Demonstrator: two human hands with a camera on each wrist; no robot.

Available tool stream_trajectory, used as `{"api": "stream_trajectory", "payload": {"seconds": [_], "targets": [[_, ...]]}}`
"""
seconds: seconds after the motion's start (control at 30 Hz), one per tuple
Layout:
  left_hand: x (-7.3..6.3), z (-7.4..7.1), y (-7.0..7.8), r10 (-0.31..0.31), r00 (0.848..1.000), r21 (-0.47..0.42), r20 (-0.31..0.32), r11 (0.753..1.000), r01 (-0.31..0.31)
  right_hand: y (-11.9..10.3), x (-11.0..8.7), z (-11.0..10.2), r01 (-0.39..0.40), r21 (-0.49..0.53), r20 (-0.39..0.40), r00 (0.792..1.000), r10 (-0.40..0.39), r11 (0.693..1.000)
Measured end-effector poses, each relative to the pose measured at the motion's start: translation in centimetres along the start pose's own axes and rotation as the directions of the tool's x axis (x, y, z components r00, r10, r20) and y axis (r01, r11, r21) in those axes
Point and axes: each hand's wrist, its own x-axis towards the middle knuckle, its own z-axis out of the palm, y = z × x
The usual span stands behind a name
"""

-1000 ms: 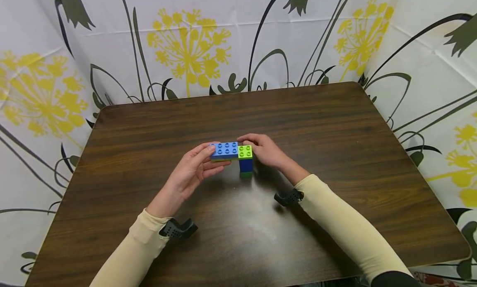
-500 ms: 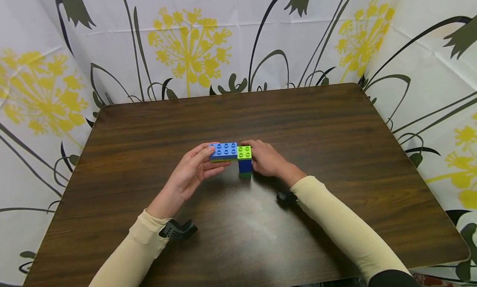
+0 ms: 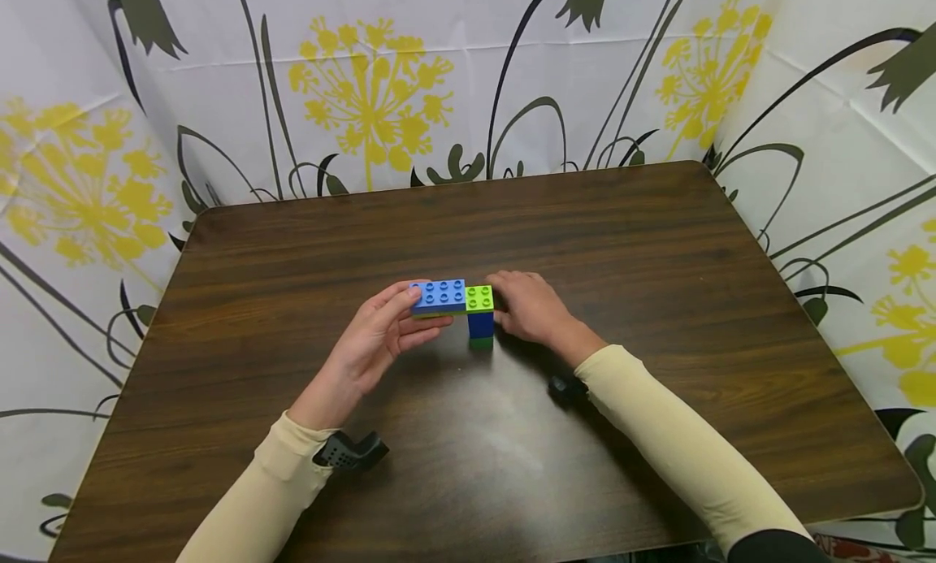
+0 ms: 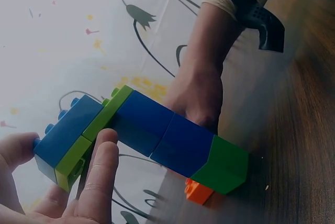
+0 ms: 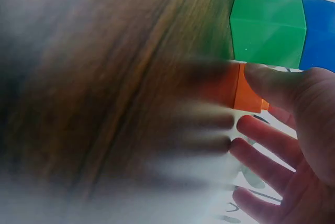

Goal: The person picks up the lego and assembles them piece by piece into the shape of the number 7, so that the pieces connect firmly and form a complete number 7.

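Note:
A toy-brick tower has a green brick (image 4: pixel 223 165) at its base and two dark blue bricks (image 4: pixel 159 132) above. A lime brick (image 3: pixel 479 298) caps it and juts left under a light blue brick (image 3: pixel 439 295). My left hand (image 3: pixel 380 331) grips that jutting end, thumb on the light blue brick and fingers spread beneath. Behind the tower, low at the tabletop, sits an orange brick (image 4: pixel 199 191), hidden in the head view. My right hand (image 3: pixel 532 307) has thumb and index finger around the orange brick; its other fingers are stretched out.
The dark wood-grain table (image 3: pixel 292 238) has rounded corners and carries the tower near its middle. A white cloth with yellow and dark green flowers (image 3: pixel 373 84) hangs behind and beside it. Each wrist wears a black camera mount (image 3: pixel 351 451).
My right hand has drawn its extended fingers in behind the tower, then shifted slightly right. The left hand and the tower stay nearly still.

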Motion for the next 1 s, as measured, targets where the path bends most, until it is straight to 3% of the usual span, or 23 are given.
{"api": "stream_trajectory", "payload": {"seconds": [0.3,0.6,0.87,1.0], "targets": [[-0.1,0.0,-0.1,0.013,1.000,-0.001,0.003,1.000,-0.013,0.4,-0.5,0.0,-0.041,0.060,-0.043,0.998,0.044,0.997],[0.0,-0.1,-0.3,0.005,1.000,-0.016,-0.003,1.000,-0.005,0.9,-1.0,-0.3,-0.077,0.142,-0.021,0.997,0.081,0.987],[0.0,-0.1,-0.3,0.015,1.000,-0.009,0.007,1.000,-0.015,0.7,-2.1,-1.1,-0.083,0.282,-0.046,0.994,0.100,0.956],[0.0,-0.1,-0.2,0.021,1.000,-0.008,0.021,1.000,-0.021,0.6,-2.7,-1.6,-0.072,0.294,-0.065,0.993,0.095,0.953]]}}
